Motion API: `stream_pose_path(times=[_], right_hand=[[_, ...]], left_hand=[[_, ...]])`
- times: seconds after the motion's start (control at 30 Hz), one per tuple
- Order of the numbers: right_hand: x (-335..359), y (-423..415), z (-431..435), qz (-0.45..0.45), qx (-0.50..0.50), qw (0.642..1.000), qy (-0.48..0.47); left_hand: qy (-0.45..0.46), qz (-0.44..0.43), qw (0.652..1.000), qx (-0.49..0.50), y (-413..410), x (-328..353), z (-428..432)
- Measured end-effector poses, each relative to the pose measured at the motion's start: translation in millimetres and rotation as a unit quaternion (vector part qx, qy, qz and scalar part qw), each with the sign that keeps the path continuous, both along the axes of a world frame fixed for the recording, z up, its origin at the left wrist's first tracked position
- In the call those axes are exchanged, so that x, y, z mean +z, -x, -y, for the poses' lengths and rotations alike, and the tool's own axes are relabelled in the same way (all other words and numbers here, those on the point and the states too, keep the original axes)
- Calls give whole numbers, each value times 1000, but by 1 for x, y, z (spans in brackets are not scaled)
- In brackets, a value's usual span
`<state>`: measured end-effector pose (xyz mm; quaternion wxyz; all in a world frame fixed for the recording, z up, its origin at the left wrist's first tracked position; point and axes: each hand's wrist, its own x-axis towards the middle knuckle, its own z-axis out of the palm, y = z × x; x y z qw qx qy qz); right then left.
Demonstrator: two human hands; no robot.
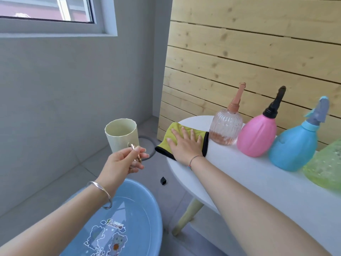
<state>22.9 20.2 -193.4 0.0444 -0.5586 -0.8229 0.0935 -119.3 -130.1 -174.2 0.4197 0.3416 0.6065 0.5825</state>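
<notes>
My left hand holds a pale cream mug upright in the air by its gold handle, fingers curled round the handle. The mug hangs above the floor, left of the white table. My right hand lies flat with straight, spread fingers on a yellow-green cloth with black trim, which drapes over the table's rounded left end.
On the table behind the cloth stand a clear pink spray bottle, a pink one, a blue one and a green one. A blue basin holding water sits on the grey tiled floor below. A small black object lies on the floor.
</notes>
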Motion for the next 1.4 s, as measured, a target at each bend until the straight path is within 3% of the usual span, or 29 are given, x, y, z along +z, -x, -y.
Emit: stream_pose_path(times=[0.37, 0.6, 0.83, 1.4], right_hand=[[-4, -67, 46, -12, 71, 997, -21], [-7, -150, 79, -7, 43, 999, -32], [-8, -220, 100, -14, -15, 999, -30], [-6, -233, 105, -20, -36, 999, -23]], left_hand=[[-54, -20, 997, -45, -43, 22, -16], [-83, -16, 992, -94, -109, 35, -29], [-52, 18, 994, -98, -162, 25, -35], [-25, 10, 997, -72, -200, 16, -53]])
